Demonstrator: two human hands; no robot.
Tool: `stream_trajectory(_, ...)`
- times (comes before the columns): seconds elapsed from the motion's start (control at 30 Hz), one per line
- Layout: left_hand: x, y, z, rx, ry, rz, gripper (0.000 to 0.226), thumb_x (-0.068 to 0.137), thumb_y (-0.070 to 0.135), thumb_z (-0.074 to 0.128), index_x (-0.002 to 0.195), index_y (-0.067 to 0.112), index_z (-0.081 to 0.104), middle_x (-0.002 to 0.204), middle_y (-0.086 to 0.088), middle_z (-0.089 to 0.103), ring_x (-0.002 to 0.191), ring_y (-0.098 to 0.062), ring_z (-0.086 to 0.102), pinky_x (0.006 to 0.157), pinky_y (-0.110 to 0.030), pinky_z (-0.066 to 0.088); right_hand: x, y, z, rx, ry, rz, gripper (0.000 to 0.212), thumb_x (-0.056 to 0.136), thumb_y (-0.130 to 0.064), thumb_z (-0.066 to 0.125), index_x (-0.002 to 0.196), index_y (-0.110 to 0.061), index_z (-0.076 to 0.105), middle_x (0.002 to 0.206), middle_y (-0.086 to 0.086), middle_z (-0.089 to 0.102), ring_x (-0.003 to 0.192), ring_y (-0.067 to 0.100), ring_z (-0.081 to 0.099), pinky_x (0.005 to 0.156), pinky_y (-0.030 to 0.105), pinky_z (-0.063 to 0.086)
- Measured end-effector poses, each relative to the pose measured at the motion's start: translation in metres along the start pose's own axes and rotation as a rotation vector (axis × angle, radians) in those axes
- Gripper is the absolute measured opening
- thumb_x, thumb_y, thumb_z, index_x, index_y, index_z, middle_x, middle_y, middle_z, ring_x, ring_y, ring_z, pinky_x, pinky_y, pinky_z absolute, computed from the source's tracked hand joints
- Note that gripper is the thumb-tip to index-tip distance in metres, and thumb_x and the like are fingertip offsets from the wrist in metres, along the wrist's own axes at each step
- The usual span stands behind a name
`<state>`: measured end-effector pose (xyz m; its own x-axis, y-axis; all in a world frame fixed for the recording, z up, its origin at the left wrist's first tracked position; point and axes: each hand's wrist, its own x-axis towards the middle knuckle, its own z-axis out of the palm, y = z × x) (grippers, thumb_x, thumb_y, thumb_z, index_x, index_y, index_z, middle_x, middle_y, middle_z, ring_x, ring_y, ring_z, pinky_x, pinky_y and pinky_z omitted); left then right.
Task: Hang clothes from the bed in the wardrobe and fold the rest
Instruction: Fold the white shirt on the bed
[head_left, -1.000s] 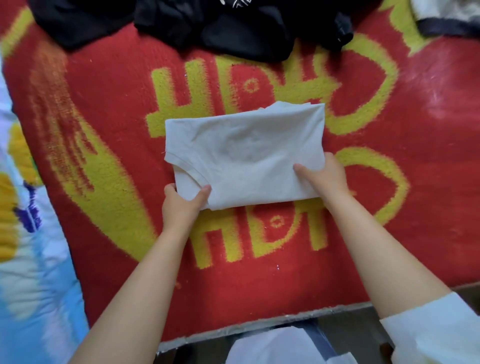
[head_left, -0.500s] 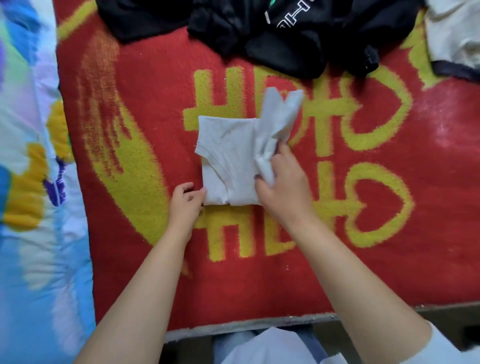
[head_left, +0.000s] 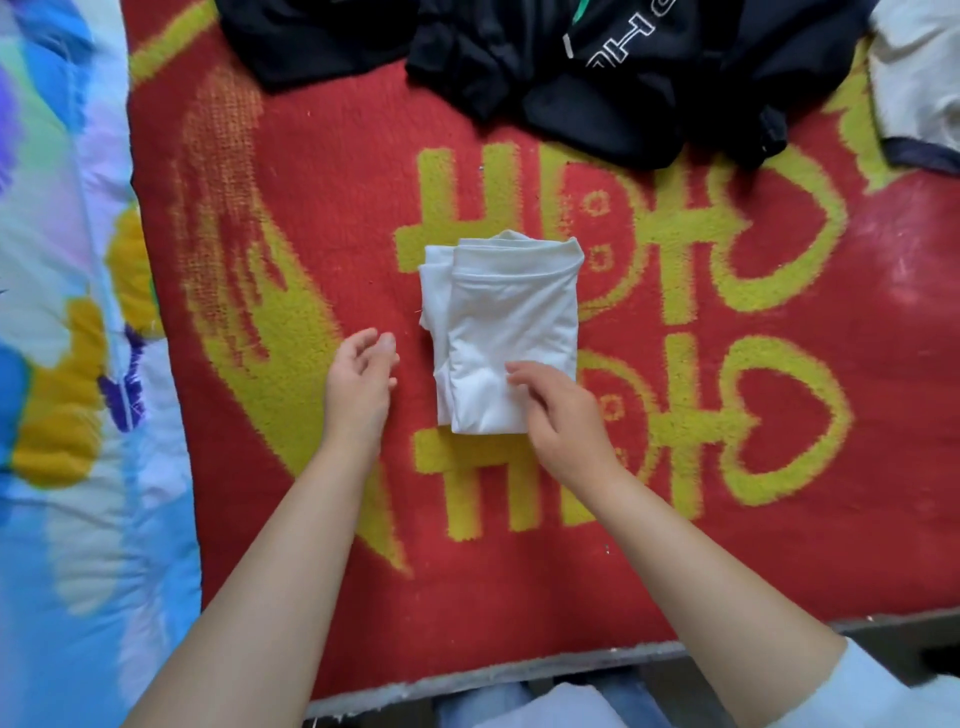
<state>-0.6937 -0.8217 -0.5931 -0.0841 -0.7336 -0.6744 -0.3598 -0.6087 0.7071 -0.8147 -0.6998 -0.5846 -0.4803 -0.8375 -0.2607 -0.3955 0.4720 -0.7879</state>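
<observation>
A red blanket (head_left: 519, 561) with yellow characters and heart shapes fills most of the view. At nine o'clock a quilt (head_left: 62, 467) in blue, white and yellow patches lies against its edge. At six o'clock runs a grey bed edge (head_left: 519, 675). Light is soft and even.

One folded white garment (head_left: 506, 332), two hands, one black clothes heap (head_left: 571, 73), one red blanket (head_left: 311, 545).

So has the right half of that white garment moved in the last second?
Yes. The white garment was folded leftward onto itself, uncovering more yellow lettering to its right.
</observation>
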Motion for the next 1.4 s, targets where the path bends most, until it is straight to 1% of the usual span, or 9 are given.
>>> stream_trajectory(0.07, 0.002, 0.003, 0.019, 0.203, -0.047, 0.103, 0.051, 0.092, 0.022, 0.054, 0.136, 0.006, 0.035, 0.130, -0.011, 0.047, 0.108, -0.013, 0.051, 0.091, -0.022, 0.039, 0.010, 0.017, -0.014, -0.135, 0.135, -0.105, 0.038, 0.078, -0.001, 0.035, 0.100, 0.011, 0.063, 0.110, 0.029, 0.062, 0.115, 0.026, 0.052, 0.101, 0.021, 0.035)
stream_trajectory(0.23, -0.012, -0.021, 0.054, 0.703, -0.041, 0.253, 0.088, 0.086, 0.037, 0.059, 0.146, 0.000, 0.007, 0.150, -0.017, 0.018, 0.138, -0.028, 0.018, 0.108, -0.028, 0.010, 0.071, 0.042, -0.022, -0.711, -0.043, -0.480, 0.042, 0.084, -0.023, 0.041, 0.120, -0.011, 0.059, 0.126, 0.020, 0.057, 0.119, 0.044, 0.048, 0.093, 0.061, 0.032)
stream_trajectory(0.33, -0.012, -0.036, 0.046, 0.889, -0.019, 0.319, 0.074, 0.089, 0.033, 0.054, 0.142, -0.006, 0.021, 0.139, -0.025, 0.035, 0.127, -0.038, 0.036, 0.104, -0.039, 0.029, 0.105, 0.040, -0.023, -0.909, -0.206, -0.519, 0.049, 0.091, -0.039, 0.030, 0.125, -0.016, 0.058, 0.131, 0.010, 0.055, 0.121, 0.037, 0.050, 0.102, 0.055, 0.029)
stream_trajectory(0.4, -0.007, -0.043, 0.040, 0.972, -0.030, 0.403, 0.066, 0.083, 0.036, 0.050, 0.126, -0.014, 0.045, 0.111, -0.031, 0.056, 0.098, -0.045, 0.059, 0.077, -0.045, 0.052, 0.118, 0.039, -0.020, -0.884, -0.333, -0.391, 0.065, 0.089, -0.050, 0.013, 0.140, -0.019, 0.038, 0.147, 0.005, 0.035, 0.137, 0.033, 0.028, 0.111, 0.049, 0.007)
stream_trajectory(0.57, 0.009, -0.037, 0.037, 0.976, -0.117, 0.347, 0.059, 0.088, 0.036, 0.056, 0.125, -0.007, 0.043, 0.114, -0.026, 0.051, 0.106, -0.040, 0.049, 0.084, -0.040, 0.034, 0.127, 0.041, -0.006, -0.695, -0.235, -0.128, 0.074, 0.080, -0.051, -0.001, 0.147, -0.026, 0.020, 0.156, 0.002, 0.008, 0.144, 0.026, 0.000, 0.113, 0.044, -0.004)
stream_trajectory(0.77, 0.009, -0.020, 0.042, 0.604, -0.225, -0.024, 0.061, 0.072, 0.047, 0.071, 0.112, 0.004, 0.055, 0.115, -0.014, 0.061, 0.108, -0.032, 0.057, 0.087, -0.036, 0.043, 0.094, 0.039, 0.001, -0.083, 0.253, 0.287, 0.075, 0.081, -0.043, 0.058, 0.140, -0.005, 0.032, 0.145, 0.016, 0.031, 0.135, 0.028, 0.028, 0.104, 0.022, 0.019)
stream_trajectory(1.0, -0.028, -0.038, 0.035, -0.168, -0.452, -0.272, 0.038, 0.075, 0.006, 0.069, 0.112, 0.004, 0.058, 0.089, 0.001, 0.070, 0.076, -0.010, 0.068, 0.066, -0.021, 0.055, 0.059, 0.043, -0.037, 0.717, -0.164, 0.651, 0.042, 0.062, -0.021, 0.068, 0.102, -0.008, 0.060, 0.094, 0.003, 0.070, 0.082, 0.016, 0.068, 0.072, 0.029, 0.054)
stream_trajectory(1.13, -0.091, -0.062, 0.019, -0.210, -0.431, -0.274, 0.034, 0.075, -0.003, 0.066, 0.107, 0.005, 0.056, 0.074, 0.008, 0.071, 0.067, -0.002, 0.067, 0.059, -0.016, 0.052, 0.001, 0.040, -0.048, 0.849, -0.370, 0.688, 0.034, 0.068, -0.008, 0.061, 0.102, -0.013, 0.060, 0.081, -0.003, 0.073, 0.072, 0.011, 0.069, 0.061, 0.021, 0.054)
stream_trajectory(1.4, -0.210, -0.081, -0.060, -0.213, -0.169, -0.183, 0.028, 0.083, -0.004, 0.060, 0.095, 0.020, 0.051, 0.095, 0.004, 0.060, 0.086, -0.010, 0.059, 0.070, -0.014, 0.051, -0.085, -0.027, -0.036, 1.018, -0.798, 0.666, 0.040, 0.067, -0.002, 0.050, 0.104, -0.016, 0.058, 0.084, -0.001, 0.073, 0.075, 0.014, 0.070, 0.061, 0.025, 0.056)
